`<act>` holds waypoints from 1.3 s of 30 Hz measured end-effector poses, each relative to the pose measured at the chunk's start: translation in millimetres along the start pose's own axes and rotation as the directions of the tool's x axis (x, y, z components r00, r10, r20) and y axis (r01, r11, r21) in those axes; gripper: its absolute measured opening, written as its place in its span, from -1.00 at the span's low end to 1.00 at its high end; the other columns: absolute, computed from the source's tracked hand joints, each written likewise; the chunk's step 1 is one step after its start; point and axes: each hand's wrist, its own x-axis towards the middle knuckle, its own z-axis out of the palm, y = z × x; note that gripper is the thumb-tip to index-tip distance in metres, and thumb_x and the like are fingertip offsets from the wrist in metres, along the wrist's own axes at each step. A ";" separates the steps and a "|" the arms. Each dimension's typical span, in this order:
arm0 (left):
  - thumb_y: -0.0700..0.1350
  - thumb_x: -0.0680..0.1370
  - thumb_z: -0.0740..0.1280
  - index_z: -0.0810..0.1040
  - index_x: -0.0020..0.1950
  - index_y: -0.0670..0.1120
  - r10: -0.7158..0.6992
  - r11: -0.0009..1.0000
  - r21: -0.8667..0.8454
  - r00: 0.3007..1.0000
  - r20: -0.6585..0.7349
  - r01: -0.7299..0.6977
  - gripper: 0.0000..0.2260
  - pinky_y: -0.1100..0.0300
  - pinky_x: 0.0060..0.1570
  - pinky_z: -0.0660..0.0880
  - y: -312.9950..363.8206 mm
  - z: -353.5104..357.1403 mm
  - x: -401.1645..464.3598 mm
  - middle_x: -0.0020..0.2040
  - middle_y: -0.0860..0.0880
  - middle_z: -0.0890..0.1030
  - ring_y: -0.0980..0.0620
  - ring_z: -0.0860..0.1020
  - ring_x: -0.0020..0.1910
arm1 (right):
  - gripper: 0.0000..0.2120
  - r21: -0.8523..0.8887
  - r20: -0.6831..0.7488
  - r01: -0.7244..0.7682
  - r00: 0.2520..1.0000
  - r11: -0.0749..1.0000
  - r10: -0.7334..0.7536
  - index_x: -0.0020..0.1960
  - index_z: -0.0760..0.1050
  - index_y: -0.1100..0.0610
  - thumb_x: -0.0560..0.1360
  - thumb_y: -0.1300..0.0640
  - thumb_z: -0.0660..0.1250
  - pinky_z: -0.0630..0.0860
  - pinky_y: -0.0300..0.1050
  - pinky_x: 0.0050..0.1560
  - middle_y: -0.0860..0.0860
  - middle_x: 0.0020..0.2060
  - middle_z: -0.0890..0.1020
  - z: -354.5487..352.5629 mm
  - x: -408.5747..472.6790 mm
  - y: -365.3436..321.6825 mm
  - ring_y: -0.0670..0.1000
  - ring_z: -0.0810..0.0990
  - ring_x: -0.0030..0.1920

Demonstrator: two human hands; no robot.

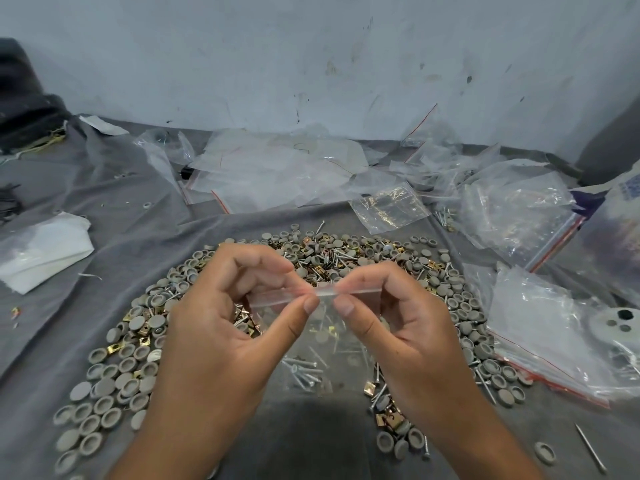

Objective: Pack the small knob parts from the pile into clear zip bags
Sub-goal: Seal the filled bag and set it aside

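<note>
Head view: left hand (221, 323) and right hand (405, 323) each pinch the top strip of a clear zip bag (322, 344) between thumb and forefinger, the bag hanging above a ring-shaped pile of grey knob caps (114, 375), brass clips and screws on a grey cloth (121, 216); empty zip bags (277, 171) lie beyond, against a scuffed wall (311, 57)
</note>
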 end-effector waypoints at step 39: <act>-0.07 0.24 0.63 0.41 -0.17 0.12 -0.169 0.978 -0.132 0.985 -0.036 0.163 -0.59 0.32 -0.20 0.57 7.5 -4.5 5.1 -0.23 -0.08 0.74 -0.03 0.73 -0.18 | -0.87 0.002 -0.044 -0.023 0.999 1.000 0.023 -0.01 0.62 -0.09 0.55 -0.12 0.38 0.46 -0.35 -0.19 -0.09 -0.20 0.64 -12.3 1.6 3.3 -0.13 0.57 -0.21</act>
